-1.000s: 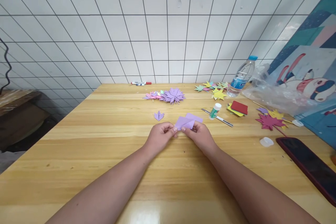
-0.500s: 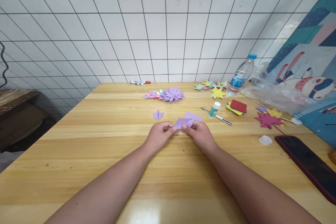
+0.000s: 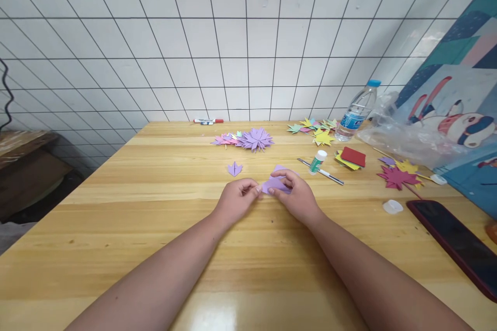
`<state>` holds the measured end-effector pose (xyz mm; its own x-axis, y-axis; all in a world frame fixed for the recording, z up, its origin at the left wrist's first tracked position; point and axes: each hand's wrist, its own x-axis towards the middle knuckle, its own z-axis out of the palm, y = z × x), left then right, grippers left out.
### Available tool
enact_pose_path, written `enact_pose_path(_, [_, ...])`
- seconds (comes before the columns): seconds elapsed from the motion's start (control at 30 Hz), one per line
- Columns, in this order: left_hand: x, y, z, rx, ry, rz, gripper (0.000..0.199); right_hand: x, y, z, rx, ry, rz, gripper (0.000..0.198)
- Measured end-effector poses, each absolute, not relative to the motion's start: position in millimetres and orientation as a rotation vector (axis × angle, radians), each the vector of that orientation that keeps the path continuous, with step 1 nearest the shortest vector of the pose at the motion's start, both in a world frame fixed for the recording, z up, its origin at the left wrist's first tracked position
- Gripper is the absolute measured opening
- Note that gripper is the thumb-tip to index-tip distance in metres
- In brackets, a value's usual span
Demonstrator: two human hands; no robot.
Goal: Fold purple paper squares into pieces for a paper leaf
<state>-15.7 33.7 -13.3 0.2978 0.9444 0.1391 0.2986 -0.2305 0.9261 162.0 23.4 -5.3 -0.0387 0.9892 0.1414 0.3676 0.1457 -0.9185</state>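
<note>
A piece of folded purple paper (image 3: 272,184) is held low over the table, between my two hands. My left hand (image 3: 238,199) pinches its left corner between thumb and fingers. My right hand (image 3: 298,197) curves over the right part, thumb at the lower edge and index finger stretched above, with a gap between them; the other fingers partly cover the paper. More purple paper (image 3: 281,168) shows behind the right fingers, partly hidden. Just beyond my left hand lies a small folded purple paper piece (image 3: 235,168) with pointed tips.
A glue stick (image 3: 317,162) stands by a pen (image 3: 330,176). Paper squares (image 3: 352,157), a water bottle (image 3: 356,114), paper leaves (image 3: 398,178), a white cap (image 3: 392,207) and a phone (image 3: 458,245) are at right. Purple paper leaves (image 3: 255,139) and markers (image 3: 208,121) lie farther back.
My right hand has loosened from its pinch; its index finger has lifted and spread over the paper. My left hand keeps its grip on the left corner.
</note>
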Motion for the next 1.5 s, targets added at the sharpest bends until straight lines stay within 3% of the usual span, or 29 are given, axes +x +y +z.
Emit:
enact_pose_path(0.23, [-13.0, 34.7, -13.0, 1.583, 1.084, 0.949, 0.022, 158.8, 23.6, -5.8, -1.254, -1.381, 1.112, 0.032])
enact_pose_path(0.93, [-16.5, 38.5, -15.0, 1.55, 1.082, 0.9, 0.028, 159.2, 23.4, -6.3, -1.253, -1.534, 1.009, 0.02])
enact_pose_path(1.33, [-20.1, 39.4, -12.4, 1.517, 1.007, 0.909, 0.025, 159.1, 22.7, -10.2, -1.192, -1.443, 1.264, 0.017])
enact_pose_path(1.5, [-19.5, 39.7, -12.1, 1.525, 1.03, 0.868, 0.032, 159.1, 22.8, -10.6, -1.197, -1.557, 1.143, 0.017])
